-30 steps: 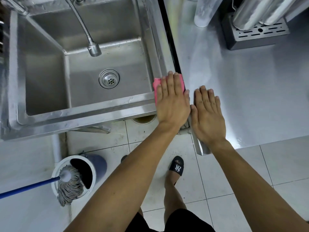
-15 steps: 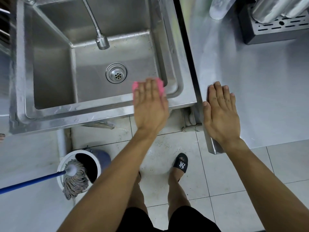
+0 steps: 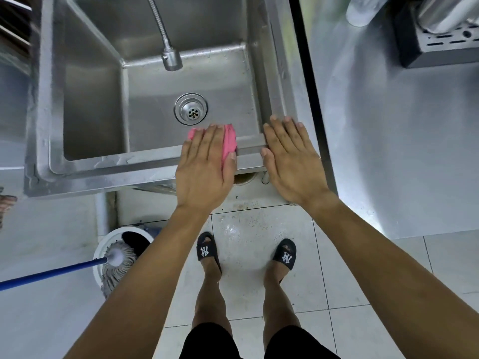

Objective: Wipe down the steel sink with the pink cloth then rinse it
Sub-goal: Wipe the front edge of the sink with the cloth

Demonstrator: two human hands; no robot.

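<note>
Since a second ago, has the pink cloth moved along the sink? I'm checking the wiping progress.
Yes. The pink cloth, pressed under the left hand, slid left along the sink's front rim, from the right front corner to just below the drain.

left hand (image 3: 204, 167) flat, right hand (image 3: 291, 156) flat, fingers straight

Black shorts (image 3: 207, 343) — logo slides (image 3: 206, 251).

Pink cloth (image 3: 229, 141), grey steel sink (image 3: 103, 161), blue mop handle (image 3: 51, 273), black white-logoed slippers (image 3: 206, 251).
</note>
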